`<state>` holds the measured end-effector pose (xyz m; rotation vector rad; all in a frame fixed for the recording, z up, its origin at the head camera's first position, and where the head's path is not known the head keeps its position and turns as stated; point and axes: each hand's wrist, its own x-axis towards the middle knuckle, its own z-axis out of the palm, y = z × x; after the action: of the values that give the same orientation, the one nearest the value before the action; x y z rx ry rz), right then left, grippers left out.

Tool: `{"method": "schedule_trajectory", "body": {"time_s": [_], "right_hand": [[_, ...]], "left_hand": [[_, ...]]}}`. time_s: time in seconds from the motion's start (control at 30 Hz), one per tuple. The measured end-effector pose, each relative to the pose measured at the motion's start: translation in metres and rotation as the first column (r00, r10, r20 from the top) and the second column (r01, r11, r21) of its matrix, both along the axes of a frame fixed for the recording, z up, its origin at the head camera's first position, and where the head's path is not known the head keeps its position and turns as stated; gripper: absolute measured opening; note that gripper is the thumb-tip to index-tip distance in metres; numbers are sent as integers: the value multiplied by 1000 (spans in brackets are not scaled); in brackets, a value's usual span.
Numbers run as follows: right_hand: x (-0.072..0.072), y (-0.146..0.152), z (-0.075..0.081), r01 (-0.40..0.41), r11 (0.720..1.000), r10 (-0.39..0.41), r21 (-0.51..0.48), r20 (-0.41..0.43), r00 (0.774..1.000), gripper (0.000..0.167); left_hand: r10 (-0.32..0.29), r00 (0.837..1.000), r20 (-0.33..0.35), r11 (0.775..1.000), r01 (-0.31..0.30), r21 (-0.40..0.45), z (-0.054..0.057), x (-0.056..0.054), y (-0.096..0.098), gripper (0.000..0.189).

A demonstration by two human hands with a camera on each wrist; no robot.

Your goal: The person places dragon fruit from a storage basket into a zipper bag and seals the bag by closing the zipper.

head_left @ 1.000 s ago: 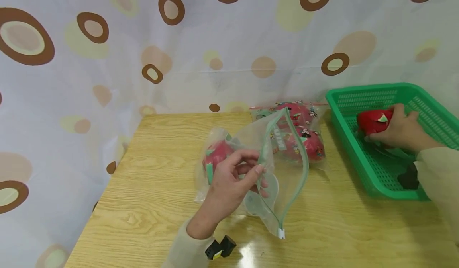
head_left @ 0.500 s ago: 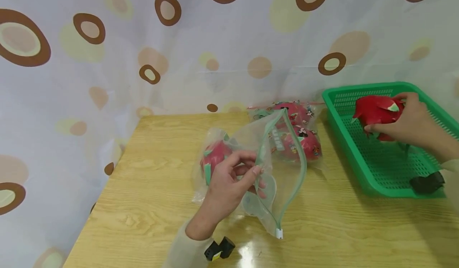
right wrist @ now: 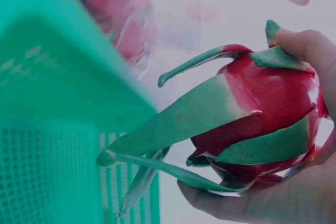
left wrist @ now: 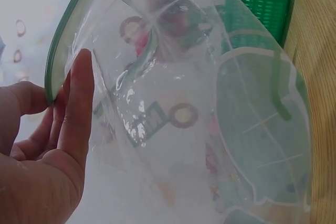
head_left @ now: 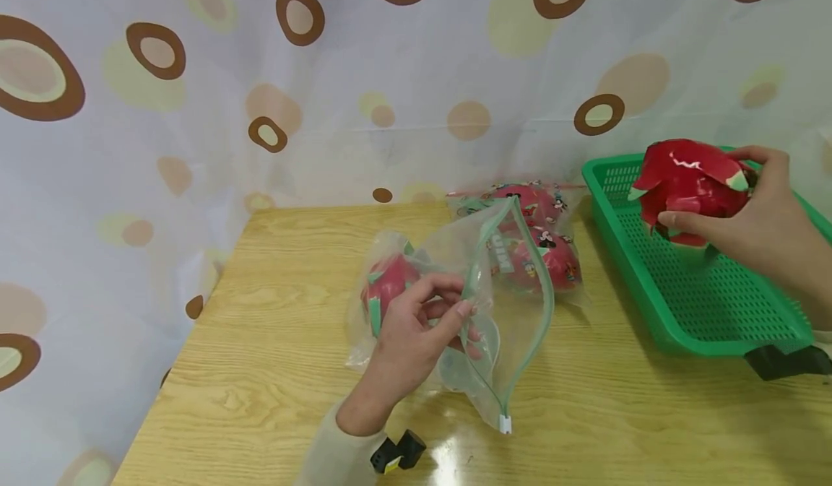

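My left hand (head_left: 422,327) pinches the green-edged mouth of a clear zip bag (head_left: 520,341), which gapes toward the right with its white slider hanging at the lower corner. Inside that bag, at its left end, lies a red dragon fruit (head_left: 393,284) with green scales. In the left wrist view the thumb and fingers (left wrist: 79,108) hold the rim of the film. My right hand (head_left: 767,219) grips another dragon fruit (head_left: 689,186) above the green basket. The right wrist view shows this dragon fruit (right wrist: 273,103) between thumb and fingers, its long green scales pointing at the basket.
The green plastic basket (head_left: 663,313) stands at the right of the wooden table (head_left: 273,341). Behind the open bag lies a printed zip bag (head_left: 572,211) holding red dragon fruit. A patterned curtain (head_left: 390,154) hangs along the back and left.
My right hand has lifted the dragon fruit up out of the basket. My left hand keeps its hold on the bag's mouth, almost unmoved.
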<state>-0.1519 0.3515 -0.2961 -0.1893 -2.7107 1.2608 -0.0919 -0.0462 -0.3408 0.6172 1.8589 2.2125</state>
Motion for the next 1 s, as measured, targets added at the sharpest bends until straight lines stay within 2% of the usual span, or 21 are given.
{"method": "schedule_trajectory", "body": {"time_s": [0.37, 0.63, 0.77, 0.8, 0.87, 0.93, 1.0], "right_hand": [[27, -19, 8, -28, 997, 29, -69, 12, 1000, 86], [47, -38, 23, -53, 991, 42, -124, -90, 995, 81], [53, -48, 27, -80, 981, 64, -175, -97, 993, 79], [54, -49, 27, -111, 962, 86, -250, -111, 990, 77], [54, -51, 26, -193, 887, 141, -420, -152, 978, 73], [54, -54, 25, -266, 782, 191, -564, -189, 963, 72], [54, -57, 24, -337, 637, 242, -693, -236, 941, 70]], "left_hand": [[19, 1000, -21, 1000, -19, -5, -2, 1, 0, 22], [30, 999, -43, 999, -31, -21, -1, 0, -1, 20], [40, 998, -52, 999, -41, -27, -1, 0, -1, 21], [41, 998, -52, 999, -42, -24, -1, 0, 0, 22], [38, 998, -51, 999, -39, -16, -1, 1, 0, 22], [33, 998, -53, 999, -33, -8, -1, 1, 0, 22], [26, 998, -49, 1000, -27, -2, -1, 1, 0, 21]]}}
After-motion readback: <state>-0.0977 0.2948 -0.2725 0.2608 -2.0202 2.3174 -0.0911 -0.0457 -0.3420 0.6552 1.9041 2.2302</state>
